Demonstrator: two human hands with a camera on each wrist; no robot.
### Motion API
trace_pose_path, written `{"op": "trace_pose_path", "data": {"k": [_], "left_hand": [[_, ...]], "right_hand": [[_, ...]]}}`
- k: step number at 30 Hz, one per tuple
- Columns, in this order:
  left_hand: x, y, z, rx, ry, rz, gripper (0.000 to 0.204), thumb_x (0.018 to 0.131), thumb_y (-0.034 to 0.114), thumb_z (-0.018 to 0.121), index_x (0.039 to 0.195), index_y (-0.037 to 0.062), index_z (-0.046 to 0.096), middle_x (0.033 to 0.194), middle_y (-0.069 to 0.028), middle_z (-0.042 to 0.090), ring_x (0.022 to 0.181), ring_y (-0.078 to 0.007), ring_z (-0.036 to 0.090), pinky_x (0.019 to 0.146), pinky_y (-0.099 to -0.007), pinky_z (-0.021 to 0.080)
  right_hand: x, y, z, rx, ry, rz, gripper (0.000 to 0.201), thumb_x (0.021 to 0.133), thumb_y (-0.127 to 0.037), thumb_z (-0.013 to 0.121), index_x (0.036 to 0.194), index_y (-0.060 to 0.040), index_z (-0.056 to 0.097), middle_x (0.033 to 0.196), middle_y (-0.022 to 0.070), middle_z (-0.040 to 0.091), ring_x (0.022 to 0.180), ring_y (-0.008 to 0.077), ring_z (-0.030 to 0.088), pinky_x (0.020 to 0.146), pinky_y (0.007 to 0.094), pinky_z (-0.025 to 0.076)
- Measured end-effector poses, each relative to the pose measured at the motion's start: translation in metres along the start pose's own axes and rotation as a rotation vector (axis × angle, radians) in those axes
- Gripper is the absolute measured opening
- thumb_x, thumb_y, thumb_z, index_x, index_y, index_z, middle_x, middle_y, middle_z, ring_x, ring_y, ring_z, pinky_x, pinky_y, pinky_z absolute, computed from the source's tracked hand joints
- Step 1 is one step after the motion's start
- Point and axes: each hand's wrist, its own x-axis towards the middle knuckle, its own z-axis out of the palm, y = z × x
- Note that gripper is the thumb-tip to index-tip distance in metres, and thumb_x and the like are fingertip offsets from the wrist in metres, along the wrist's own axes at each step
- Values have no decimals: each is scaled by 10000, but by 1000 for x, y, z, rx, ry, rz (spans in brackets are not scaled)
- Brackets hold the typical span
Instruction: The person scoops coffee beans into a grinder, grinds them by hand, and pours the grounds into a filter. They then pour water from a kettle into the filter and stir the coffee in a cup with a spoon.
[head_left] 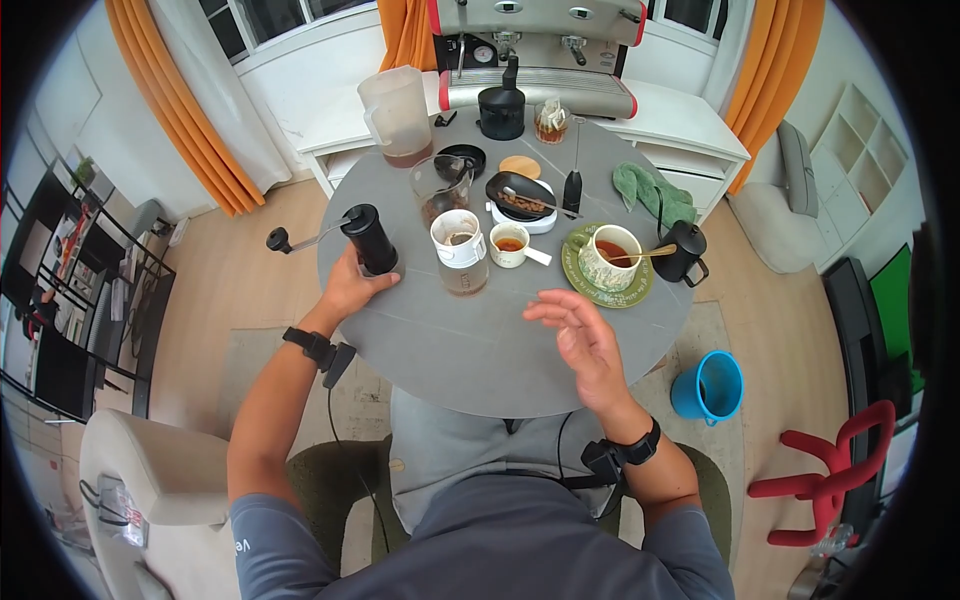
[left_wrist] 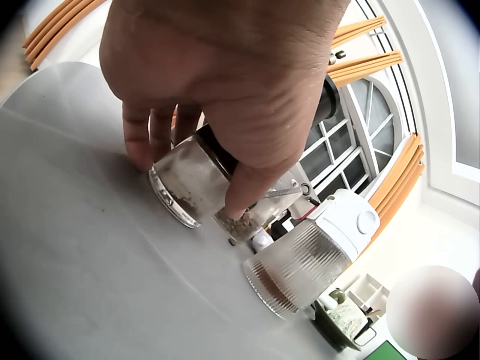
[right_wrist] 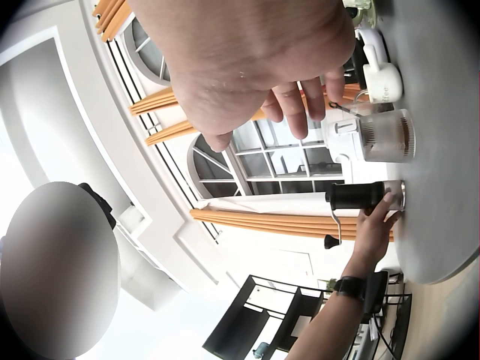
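Note:
A black hand coffee grinder (head_left: 369, 238) with a crank stands upright at the table's left side. My left hand (head_left: 352, 284) grips it low down, fingers and thumb round its clear bottom jar (left_wrist: 191, 184), which has some grounds in it. My right hand (head_left: 582, 345) is raised over the front right of the table, fingers loosely extended and holding nothing. Between the hands stands a ribbed glass (head_left: 464, 277) with a white dripper (head_left: 456, 236) on top. A small white cup (head_left: 509, 244) with brown liquid sits beside it.
On the right, a patterned cup (head_left: 608, 256) with a spoon stands on a green saucer (head_left: 577, 286), near a black kettle (head_left: 684, 250). Behind are a white scale (head_left: 530, 222) bearing a tray of beans, a glass pitcher (head_left: 428, 180) and a large plastic jug (head_left: 394, 112).

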Motion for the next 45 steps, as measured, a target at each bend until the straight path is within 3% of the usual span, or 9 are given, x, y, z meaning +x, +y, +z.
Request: {"op": "trace_pose_path", "data": {"k": [16,19,23,28,32,35,40,43,45], "left_hand": [[-33,-2,1,-14,-34,-21,586,706,251,906,1158,7,624,990,-80,708,800,-159,635,730,-309,525],[-34,-8,5,-31,3,-34,633,702,278,914,1182,2,606,993,-84,714,788,-160,637,721,-308,527],[-39,-5,12,-34,-5,-117,749,736,261,911,1317,2,515,1157,-105,683,979,-200,661,844,-344,530],[-81,-7,28,122,569,72,731,736,316,904,1245,18,473,1079,-68,574,901,-157,541,774,-306,447],[-116,33,28,-169,235,266,561,798,228,833,1196,37,487,1035,-59,533,886,-161,493,794,-320,428],[-94,77,41,10,177,418,596,802,197,832,1254,17,487,1097,-93,552,938,-197,529,854,-337,450],[-37,104,83,54,380,293,907,762,252,886,1462,-11,372,1360,-184,535,1192,-316,588,1037,-411,459],[-13,95,98,-170,273,132,978,747,297,906,1483,-13,341,1401,-197,524,1262,-311,564,1064,-413,451],[-3,90,102,-220,271,110,858,738,295,914,1386,-1,435,1236,-168,651,1114,-258,661,960,-358,521]], "right_hand": [[5,4,-22,9,44,34,490,992,-306,630,1382,-29,523,1233,116,645,1213,209,574,1073,391,392],[9,4,-20,-42,64,47,658,980,-537,602,1372,-15,529,1220,147,663,1198,224,594,1079,403,389],[14,8,-23,-6,47,51,560,987,-421,617,1372,-24,531,1221,131,657,1205,211,584,1071,394,391],[17,11,-31,4,36,47,481,993,-318,630,1370,-34,535,1226,118,648,1208,201,577,1061,389,396],[19,15,-35,12,42,66,477,998,-331,628,1362,-34,549,1215,110,660,1143,167,584,995,344,424],[21,16,-30,22,16,98,474,998,-342,636,1349,-31,565,1197,102,672,1092,141,586,945,313,436],[21,14,-21,46,1,90,454,994,-333,651,1323,-26,591,1185,99,685,1074,139,602,927,307,446],[17,8,-29,13,15,83,424,998,-309,648,1309,-24,601,1183,103,691,1090,153,613,949,319,454],[15,2,-37,20,34,83,399,1001,-295,644,1293,-24,612,1180,106,696,1106,165,622,983,335,455]]}}
